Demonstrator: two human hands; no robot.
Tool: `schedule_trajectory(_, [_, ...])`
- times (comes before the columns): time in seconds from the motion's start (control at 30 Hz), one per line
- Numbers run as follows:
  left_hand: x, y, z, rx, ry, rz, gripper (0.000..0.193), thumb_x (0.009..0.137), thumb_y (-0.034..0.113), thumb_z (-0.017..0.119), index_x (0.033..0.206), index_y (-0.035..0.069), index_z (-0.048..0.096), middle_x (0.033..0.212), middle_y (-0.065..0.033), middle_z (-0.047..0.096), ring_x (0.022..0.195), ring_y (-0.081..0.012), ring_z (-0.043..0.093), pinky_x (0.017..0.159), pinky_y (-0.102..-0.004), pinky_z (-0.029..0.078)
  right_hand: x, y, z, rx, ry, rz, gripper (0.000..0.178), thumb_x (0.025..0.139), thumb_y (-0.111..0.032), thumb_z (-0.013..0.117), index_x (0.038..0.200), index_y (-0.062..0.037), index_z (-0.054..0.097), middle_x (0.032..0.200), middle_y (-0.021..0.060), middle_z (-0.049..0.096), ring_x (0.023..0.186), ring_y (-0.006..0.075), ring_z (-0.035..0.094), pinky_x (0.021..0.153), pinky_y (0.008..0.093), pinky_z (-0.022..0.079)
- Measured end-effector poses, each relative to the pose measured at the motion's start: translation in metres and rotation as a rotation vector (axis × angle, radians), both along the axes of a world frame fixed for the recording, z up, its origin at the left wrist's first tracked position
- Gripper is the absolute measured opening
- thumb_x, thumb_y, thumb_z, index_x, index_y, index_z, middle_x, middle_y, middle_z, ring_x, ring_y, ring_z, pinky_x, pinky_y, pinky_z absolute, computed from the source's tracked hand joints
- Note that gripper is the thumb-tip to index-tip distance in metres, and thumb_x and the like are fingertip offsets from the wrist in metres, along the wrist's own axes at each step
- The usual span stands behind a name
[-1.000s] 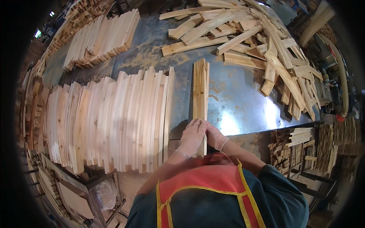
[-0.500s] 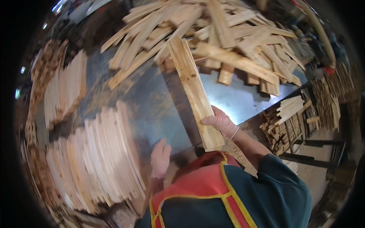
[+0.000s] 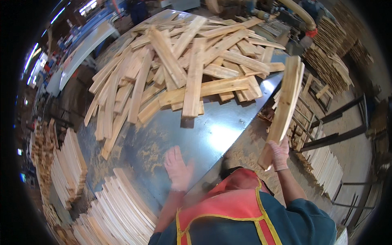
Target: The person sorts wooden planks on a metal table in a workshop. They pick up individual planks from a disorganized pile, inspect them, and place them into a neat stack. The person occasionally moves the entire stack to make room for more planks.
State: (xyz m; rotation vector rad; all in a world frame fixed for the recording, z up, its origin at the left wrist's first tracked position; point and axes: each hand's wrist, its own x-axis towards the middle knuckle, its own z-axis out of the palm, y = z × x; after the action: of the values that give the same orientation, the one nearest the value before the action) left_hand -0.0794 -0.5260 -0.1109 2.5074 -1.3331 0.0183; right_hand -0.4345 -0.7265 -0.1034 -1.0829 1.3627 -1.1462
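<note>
My right hand (image 3: 279, 155), in a pale work glove, is closed around the lower end of a long wooden board (image 3: 284, 102). The board tilts up and away, off the right edge of the metal table (image 3: 196, 143). A lighter strip along its right side may be a second board; I cannot tell. My left hand (image 3: 178, 168) holds nothing, its fingers stretched out over the near part of the table. Close to its left is a row of boards stood on edge (image 3: 118, 204). Beyond it lies a loose heap of boards (image 3: 194, 77).
Sawdust (image 3: 151, 155) is scattered on the table. Another row of boards (image 3: 69, 167) stands at the far left. To the right are a dark metal frame (image 3: 339, 139), stacked timber (image 3: 326, 69) and a pale flexible hose (image 3: 300, 12).
My right hand has carried the board rightward, from above the table to beyond its right edge. My left hand now reaches further over the tabletop. The whole view has turned.
</note>
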Motion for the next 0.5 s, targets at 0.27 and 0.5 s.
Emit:
schedule_trajectory(0.27, [0.014,-0.243,0.029,-0.124,0.254,0.089,0.095,0.085,0.041,0.079,0.159,-0.001,0.037,0.162,-0.0251,0.04,0.153,-0.0384,0.032,0.127,-0.0448,0.027,-0.161,-0.081,-0.103,0.297,0.501,-0.328,0.059,0.079,-0.02,0.075,0.134,-0.0067,0.059,0.113,0.0201,0.074,0.107,0.0356,0.071,0.095,0.0417,0.055])
schedule_trajectory(0.5, [-0.014,-0.336,-0.043,-0.168,0.177,0.281,0.108,0.082,0.035,0.082,0.165,-0.002,0.023,0.172,-0.0247,0.021,0.158,-0.0374,0.024,0.129,-0.0424,0.024,-0.265,-0.255,-0.175,0.507,0.829,-0.429,0.057,0.084,-0.028,0.075,0.133,-0.0043,0.057,0.123,0.0288,0.07,0.119,0.0465,0.066,0.1,0.0512,0.052])
